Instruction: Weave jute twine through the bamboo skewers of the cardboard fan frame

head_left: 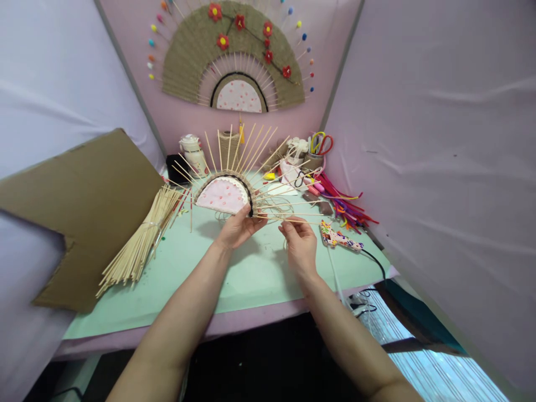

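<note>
A half-round fan base (223, 195) is held tilted above the table in my left hand (242, 228), with the thumb on its front near the lower right corner. It has pink spotted cloth, a white scalloped edge and a dark braided rim. Thin wooden sticks (260, 149) spread out from its curved edge. At the lowest stick on the right, my right hand (300, 244) is closed in a pinch on thin twine (286, 244); the fingertips partly hide it, and the stick passes by them. More loose twine (276, 207) lies in loops behind the hands.
A bundle of sticks (140, 240) and a cardboard sheet (92, 212) lie left. A patterned glue gun (340, 237) with a cord is at right, near colourful pipe cleaners (341, 201). Behind stand a twine cone (228, 149), a white jar (194, 153) and scissors (325, 145). A finished fan (188, 56) hangs on the wall.
</note>
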